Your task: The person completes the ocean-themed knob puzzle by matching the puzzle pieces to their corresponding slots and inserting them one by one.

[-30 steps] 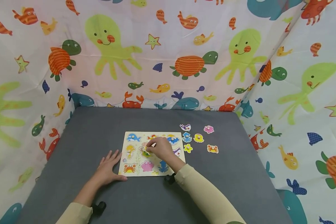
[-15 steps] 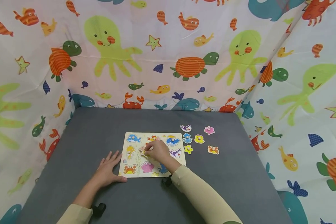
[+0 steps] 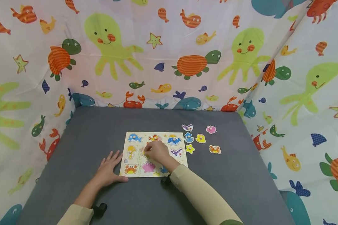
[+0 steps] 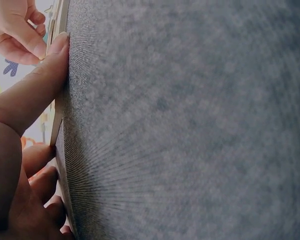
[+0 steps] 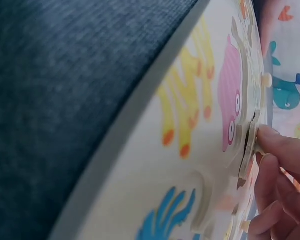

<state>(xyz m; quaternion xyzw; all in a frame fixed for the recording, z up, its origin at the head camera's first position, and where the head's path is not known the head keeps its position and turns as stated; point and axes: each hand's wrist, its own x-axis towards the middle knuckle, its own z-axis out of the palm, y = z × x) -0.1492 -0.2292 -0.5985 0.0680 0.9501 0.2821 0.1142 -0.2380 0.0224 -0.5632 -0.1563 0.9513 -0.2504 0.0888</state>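
A pale wooden peg puzzle board (image 3: 144, 137) with sea-animal pictures lies on the grey table. Over its middle, my right hand (image 3: 157, 152) pinches a small knobbed puzzle piece (image 5: 250, 145) between thumb and fingertips. That piece appears nearly edge-on in the right wrist view, low against the board beside the pink shell picture (image 5: 231, 95); its own picture is hidden. My left hand (image 3: 110, 168) rests with spread fingers at the board's left side, the thumb at the near left corner. In the left wrist view, that thumb (image 4: 45, 80) touches the board's edge.
Right of the board lie loose pieces: a purple whale (image 3: 187, 127), a blue squid-like piece (image 3: 189, 137), a yellow octopus (image 3: 201, 138), a yellow star (image 3: 190, 148), a pink piece (image 3: 211, 129) and a crab (image 3: 215, 149). A sea-animal curtain (image 3: 169, 40) encloses the table.
My right hand has shifted slightly left across the board, still pinching the piece, which is now mostly hidden by the fingers. The left hand stays put.
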